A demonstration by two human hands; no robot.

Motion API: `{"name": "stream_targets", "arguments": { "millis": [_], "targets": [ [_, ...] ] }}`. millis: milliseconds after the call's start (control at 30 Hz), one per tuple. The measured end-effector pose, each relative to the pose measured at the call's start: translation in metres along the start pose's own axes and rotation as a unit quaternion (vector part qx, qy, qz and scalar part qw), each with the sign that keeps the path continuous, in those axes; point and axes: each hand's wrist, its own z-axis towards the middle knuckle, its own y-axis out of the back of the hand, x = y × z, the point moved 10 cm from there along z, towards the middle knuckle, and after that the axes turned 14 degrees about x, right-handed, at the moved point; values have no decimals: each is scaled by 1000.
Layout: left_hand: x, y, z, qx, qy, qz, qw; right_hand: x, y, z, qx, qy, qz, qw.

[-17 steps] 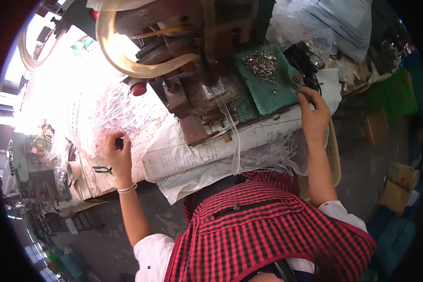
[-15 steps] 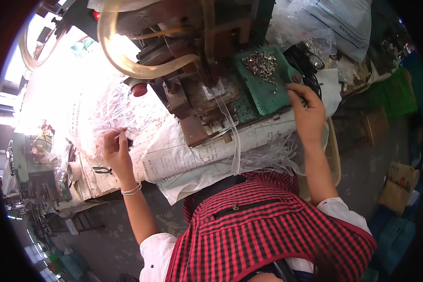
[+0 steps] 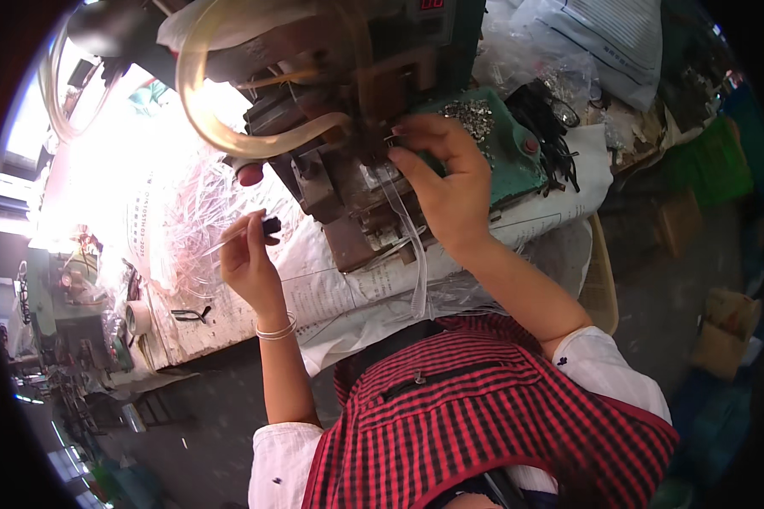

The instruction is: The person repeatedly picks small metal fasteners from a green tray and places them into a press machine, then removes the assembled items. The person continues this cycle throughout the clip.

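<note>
My left hand (image 3: 250,263) is closed, pinching a thin clear plastic strip (image 3: 216,248). A small black piece (image 3: 271,227) shows at its fingertips; whether it is joined to the strip I cannot tell. At the press machine (image 3: 356,187), my right hand (image 3: 450,178) has thumb and forefinger almost together around a tiny metal piece (image 3: 393,139), just by the working point. Below those fingers, a long clear plastic strip (image 3: 413,254) hangs from the machine bed toward my apron. Beside the machine, the green tray (image 3: 518,174) carries a pile of small metal bits (image 3: 475,117), partly hidden by my right hand.
A tangle of clear strips (image 3: 199,225) lies on the bright left side of the bench. Near its front edge are a tape roll (image 3: 137,317) and small black snips (image 3: 192,315). Black cords (image 3: 556,140) lie right of the tray. A thick yellowish hose (image 3: 191,102) loops before the machine.
My right hand has moved left from the tray's right edge to the machine's working point. My left hand has shifted right and slightly up, nearer the machine, still holding its strip.
</note>
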Motion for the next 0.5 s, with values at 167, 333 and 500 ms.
{"name": "stream_targets", "arguments": {
  "millis": [167,333,500],
  "targets": [
    [-141,-49,-4,47,-224,100,968,9,-15,7,43,-43,83,995],
    [-187,-133,-27,212,-390,319,837,44,-18,-1,64,1,29,998],
    [-166,-166,-32,197,-459,319,805,-9,71,19,47,-106,-38,992]
  ]
}}
